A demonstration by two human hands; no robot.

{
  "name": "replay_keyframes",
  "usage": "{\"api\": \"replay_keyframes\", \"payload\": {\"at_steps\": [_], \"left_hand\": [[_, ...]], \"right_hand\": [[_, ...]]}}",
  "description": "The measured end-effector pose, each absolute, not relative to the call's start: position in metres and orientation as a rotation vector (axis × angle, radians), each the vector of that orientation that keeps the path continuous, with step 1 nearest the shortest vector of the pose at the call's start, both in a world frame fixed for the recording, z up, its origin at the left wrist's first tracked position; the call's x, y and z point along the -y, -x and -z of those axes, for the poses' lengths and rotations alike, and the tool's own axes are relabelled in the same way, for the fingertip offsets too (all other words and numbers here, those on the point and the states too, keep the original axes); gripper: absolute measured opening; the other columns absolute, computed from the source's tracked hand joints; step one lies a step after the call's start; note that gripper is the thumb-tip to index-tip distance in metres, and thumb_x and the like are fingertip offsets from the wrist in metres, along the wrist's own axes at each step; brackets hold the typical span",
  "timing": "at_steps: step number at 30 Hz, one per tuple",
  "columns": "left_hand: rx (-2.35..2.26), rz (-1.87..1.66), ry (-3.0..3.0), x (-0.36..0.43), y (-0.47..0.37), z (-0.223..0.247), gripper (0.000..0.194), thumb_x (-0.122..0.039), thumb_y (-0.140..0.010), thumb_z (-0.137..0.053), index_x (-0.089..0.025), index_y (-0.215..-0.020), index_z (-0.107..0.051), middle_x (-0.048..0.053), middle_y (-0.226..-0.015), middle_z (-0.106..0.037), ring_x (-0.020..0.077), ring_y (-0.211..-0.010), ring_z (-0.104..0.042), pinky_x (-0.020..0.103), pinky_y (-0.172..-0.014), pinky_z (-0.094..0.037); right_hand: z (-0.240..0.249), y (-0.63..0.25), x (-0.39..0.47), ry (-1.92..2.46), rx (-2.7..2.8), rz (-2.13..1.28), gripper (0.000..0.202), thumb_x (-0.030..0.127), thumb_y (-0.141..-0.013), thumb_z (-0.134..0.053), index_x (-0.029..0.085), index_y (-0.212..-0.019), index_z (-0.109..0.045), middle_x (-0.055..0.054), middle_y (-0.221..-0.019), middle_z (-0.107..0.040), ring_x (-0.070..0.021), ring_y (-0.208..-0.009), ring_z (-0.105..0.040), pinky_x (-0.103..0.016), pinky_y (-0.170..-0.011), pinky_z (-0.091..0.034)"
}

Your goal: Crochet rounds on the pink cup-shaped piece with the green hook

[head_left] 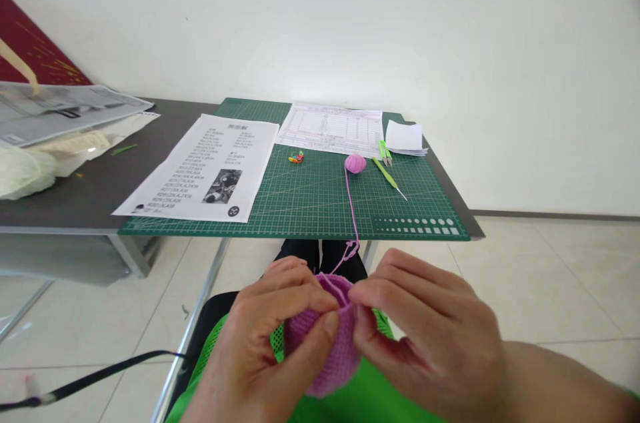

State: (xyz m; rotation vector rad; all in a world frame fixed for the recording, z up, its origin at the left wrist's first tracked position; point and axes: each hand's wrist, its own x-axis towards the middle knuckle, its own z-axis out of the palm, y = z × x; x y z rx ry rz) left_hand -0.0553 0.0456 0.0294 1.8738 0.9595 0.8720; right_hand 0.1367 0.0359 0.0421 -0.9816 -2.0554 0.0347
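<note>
Our left hand (250,343) has its thumb and fingers closed on the rim of the pink crocheted cup (340,361). The cup sits between our hands, touching both, its mouth up and its axis running down to a rounded base; it looks closely stitched. Our right hand (435,329) pinches the opposite rim.

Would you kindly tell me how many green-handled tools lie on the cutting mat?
2: thread snips beside the white paper stack, and a crochet hook right of the pink yarn ball.
</note>
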Motion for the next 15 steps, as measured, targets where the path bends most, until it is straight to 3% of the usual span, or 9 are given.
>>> {"api": "replay_keyframes", "payload": {"at_steps": [5,8,11,15], "left_hand": [[-1.001,-0.881,-1.703,-0.044,0.066,-0.032,0.019,-0.019,-0.094,-0.057,-0.026,-0.078,-0.065,-0.005,-0.073,-0.058,0.0162,-0.076,-0.057,0.038,-0.103,-0.034],[-0.912,-0.832,-1.71,-0.047,0.065,-0.031,0.018,-0.019,-0.095,-0.057,-0.026,-0.08,-0.064,-0.005,-0.075,-0.058,0.0155,-0.076,-0.056,0.034,-0.092,-0.04],[-0.869,-0.811,-1.699,-0.048,0.062,-0.03,0.018,-0.02,-0.096,-0.055,-0.026,-0.082,-0.064,-0.004,-0.076,-0.057,0.0156,-0.076,-0.055,0.031,-0.079,-0.041],[-0.866,-0.79,-1.702,-0.046,0.061,-0.029,0.02,-0.017,-0.096,-0.055,-0.026,-0.08,-0.063,-0.005,-0.074,-0.055,0.015,-0.076,-0.054,0.032,-0.084,-0.039]], "right_hand": [[-0.058,-0.158,-0.042,1.032,1.994,-0.312,0.021,-0.005,-0.08,-0.058,0.013,-0.086,-0.067,0.0,-0.069,-0.066,-0.0072,-0.063,-0.058,-0.019,-0.058,-0.048],[-0.065,-0.159,-0.04,0.976,2.024,-0.57,0.018,-0.001,-0.083,-0.06,0.013,-0.09,-0.067,0.001,-0.075,-0.066,-0.0078,-0.07,-0.057,-0.022,-0.065,-0.048],[-0.066,-0.153,-0.04,0.977,2.088,-0.612,0.01,0.008,-0.086,-0.064,0.014,-0.092,-0.067,0.002,-0.079,-0.068,-0.0086,-0.074,-0.056,-0.025,-0.073,-0.048],[-0.064,-0.146,-0.043,0.923,2.138,-0.617,0.008,0.005,-0.084,-0.062,0.012,-0.087,-0.065,-0.001,-0.076,-0.069,-0.0098,-0.073,-0.054,-0.025,-0.073,-0.047]]}}
